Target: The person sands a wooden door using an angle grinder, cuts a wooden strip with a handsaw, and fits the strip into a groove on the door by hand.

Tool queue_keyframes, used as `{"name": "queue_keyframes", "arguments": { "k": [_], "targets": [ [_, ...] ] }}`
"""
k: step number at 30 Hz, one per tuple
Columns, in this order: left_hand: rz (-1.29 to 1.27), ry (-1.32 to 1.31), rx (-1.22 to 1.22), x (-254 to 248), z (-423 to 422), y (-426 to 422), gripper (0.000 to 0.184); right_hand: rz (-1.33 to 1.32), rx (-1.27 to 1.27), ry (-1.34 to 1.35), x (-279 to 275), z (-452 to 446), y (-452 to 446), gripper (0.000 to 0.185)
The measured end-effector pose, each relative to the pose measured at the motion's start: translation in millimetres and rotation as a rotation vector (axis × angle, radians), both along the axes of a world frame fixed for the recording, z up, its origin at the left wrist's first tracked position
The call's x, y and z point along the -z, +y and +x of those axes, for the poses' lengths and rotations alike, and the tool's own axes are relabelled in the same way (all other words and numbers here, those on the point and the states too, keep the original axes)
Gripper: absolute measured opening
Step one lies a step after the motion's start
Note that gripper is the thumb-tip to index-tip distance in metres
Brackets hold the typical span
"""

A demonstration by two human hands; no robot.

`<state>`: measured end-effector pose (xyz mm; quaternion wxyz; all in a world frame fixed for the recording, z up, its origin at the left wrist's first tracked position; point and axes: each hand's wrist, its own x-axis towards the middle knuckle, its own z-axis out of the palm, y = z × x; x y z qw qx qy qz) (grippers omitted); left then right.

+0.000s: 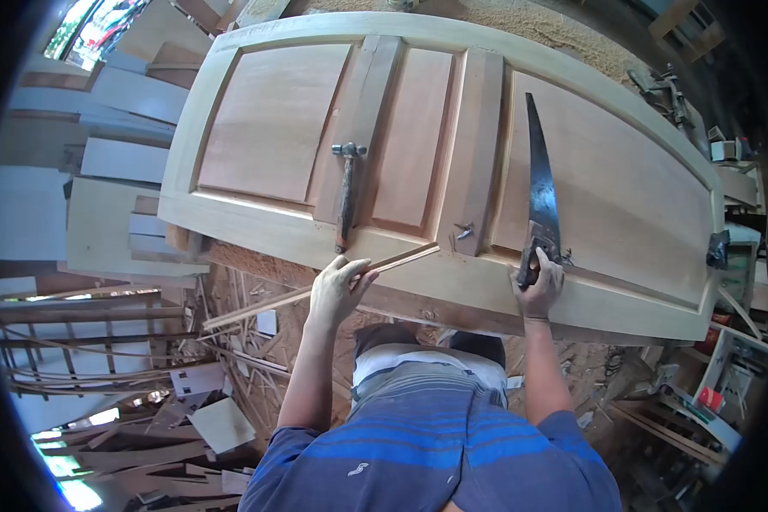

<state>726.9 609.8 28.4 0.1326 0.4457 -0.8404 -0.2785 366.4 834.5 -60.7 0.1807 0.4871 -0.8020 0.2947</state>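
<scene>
A panelled wooden door (452, 282) lies flat in front of me. My left hand (334, 292) is closed round a thin strip of wood moulding (405, 257), one end over the door's near edge and the other reaching out to the left. My right hand (539, 286) grips the handle of a handsaw (542, 188), whose blade points away over the right panel. Beyond my left hand a hammer (346, 192) rests on the door, its head at the far end. Between my hands sits a small cluster of nails (464, 231).
Wooden boards (115, 222) are stacked on the left. Offcuts and shavings (247, 299) litter the floor below the door. Sawdust (520, 30) covers the surface behind it. A dark clamp-like tool (670, 94) lies at the far right, and a dark lump (718, 249) sits by the door's right end.
</scene>
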Motion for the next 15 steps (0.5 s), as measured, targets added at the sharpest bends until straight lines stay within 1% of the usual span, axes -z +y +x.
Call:
{"name": "queue_keyframes", "arguments": {
  "k": [6,10,15],
  "targets": [
    [0.03,-0.107,0.044,8.0,-2.9,-19.0,0.029,0.041,0.032,-0.04,8.2,-5.8,4.1,0.069],
    [-0.065,-0.043,0.115,13.5,-15.7,-19.4,0.032,0.035,0.047,-0.085,7.8,-3.9,6.5,0.069],
    [-0.167,-0.056,0.226,29.9,-32.8,-26.7,0.035,0.041,0.049,-0.115,8.7,-3.1,12.3,0.072]
  ]
}}
